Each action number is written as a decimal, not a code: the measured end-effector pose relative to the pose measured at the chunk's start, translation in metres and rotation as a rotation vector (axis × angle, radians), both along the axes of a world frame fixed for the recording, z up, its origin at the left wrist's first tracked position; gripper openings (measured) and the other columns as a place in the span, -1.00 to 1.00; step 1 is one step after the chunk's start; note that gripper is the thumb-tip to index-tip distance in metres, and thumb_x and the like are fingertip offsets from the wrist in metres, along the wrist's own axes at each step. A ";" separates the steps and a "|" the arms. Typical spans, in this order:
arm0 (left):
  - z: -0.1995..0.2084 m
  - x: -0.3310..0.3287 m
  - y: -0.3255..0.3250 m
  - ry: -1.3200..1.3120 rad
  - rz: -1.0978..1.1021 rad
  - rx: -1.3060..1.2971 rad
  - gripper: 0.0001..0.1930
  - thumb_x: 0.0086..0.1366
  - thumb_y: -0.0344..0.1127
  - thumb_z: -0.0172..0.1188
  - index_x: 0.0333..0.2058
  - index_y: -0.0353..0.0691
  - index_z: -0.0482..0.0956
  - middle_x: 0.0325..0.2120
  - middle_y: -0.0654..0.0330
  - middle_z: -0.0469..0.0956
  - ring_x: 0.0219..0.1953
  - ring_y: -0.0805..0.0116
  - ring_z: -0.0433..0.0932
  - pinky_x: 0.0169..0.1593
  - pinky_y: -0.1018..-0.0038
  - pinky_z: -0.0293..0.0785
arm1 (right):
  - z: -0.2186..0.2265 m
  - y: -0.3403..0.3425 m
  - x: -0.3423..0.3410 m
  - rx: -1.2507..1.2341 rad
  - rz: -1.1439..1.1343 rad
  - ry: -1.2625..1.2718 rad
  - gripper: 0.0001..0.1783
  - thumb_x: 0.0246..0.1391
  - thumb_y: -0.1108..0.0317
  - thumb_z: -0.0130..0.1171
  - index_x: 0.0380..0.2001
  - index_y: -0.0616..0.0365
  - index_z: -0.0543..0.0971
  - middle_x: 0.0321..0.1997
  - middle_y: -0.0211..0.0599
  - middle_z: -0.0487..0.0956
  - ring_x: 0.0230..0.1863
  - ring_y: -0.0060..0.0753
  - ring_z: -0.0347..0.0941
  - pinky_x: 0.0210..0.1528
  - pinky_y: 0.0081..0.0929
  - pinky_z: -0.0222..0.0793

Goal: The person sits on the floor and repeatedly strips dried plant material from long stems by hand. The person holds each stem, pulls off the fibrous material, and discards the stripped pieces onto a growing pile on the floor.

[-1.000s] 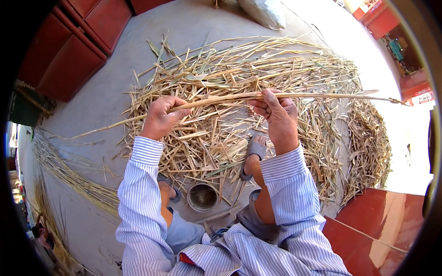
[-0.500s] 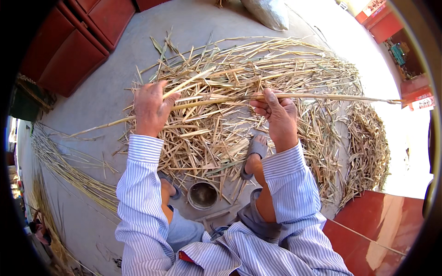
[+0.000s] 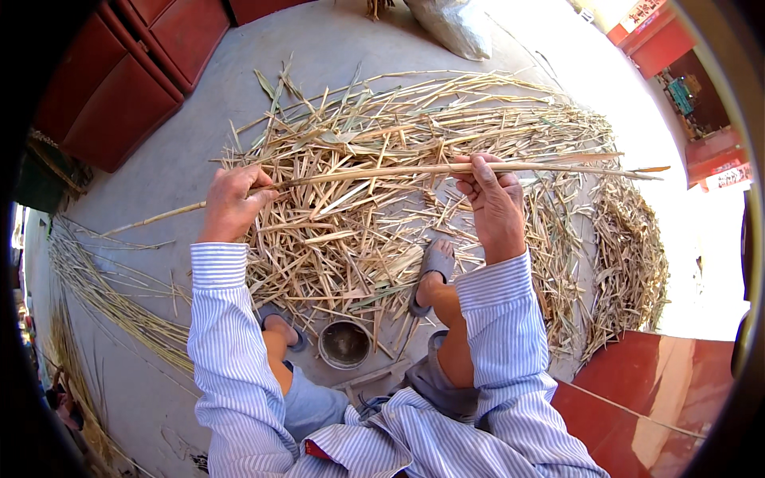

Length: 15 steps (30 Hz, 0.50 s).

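While left grip (image 3: 232, 204) and right grip (image 3: 498, 209) pinch stalk (image 3: 370, 173), it juts outward past both.

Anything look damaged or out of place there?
Two marks: the stalk has a dark patch beside the left hand, unlike its pale length, and the red panel at lower right bears a pale streak, perhaps wear or reflection. Nothing else stands out.

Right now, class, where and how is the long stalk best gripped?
The long stalk is probably best pinched at two spread points along its length, from the near side, as the left hand and right hand do: it is thin, runs crosswise in the view and reaches past both hands, so one end grip might let it sag.
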<state>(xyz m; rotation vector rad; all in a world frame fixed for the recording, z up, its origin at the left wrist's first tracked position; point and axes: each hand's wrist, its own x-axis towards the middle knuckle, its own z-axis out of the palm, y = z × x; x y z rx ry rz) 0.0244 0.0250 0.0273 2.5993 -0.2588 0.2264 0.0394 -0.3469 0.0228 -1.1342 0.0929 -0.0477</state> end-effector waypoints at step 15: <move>0.008 0.010 -0.091 -0.463 -0.197 -0.099 -0.79 -0.02 -0.34 0.42 -0.43 -0.14 0.55 -0.50 0.28 0.59 -0.46 0.26 0.49 -0.29 0.33 0.31 | 0.001 0.060 -0.019 0.028 0.183 -0.032 -0.64 0.18 0.45 0.17 0.03 0.31 0.47 -0.17 -0.16 0.64 -0.21 -0.39 0.61 -0.18 -0.53 0.56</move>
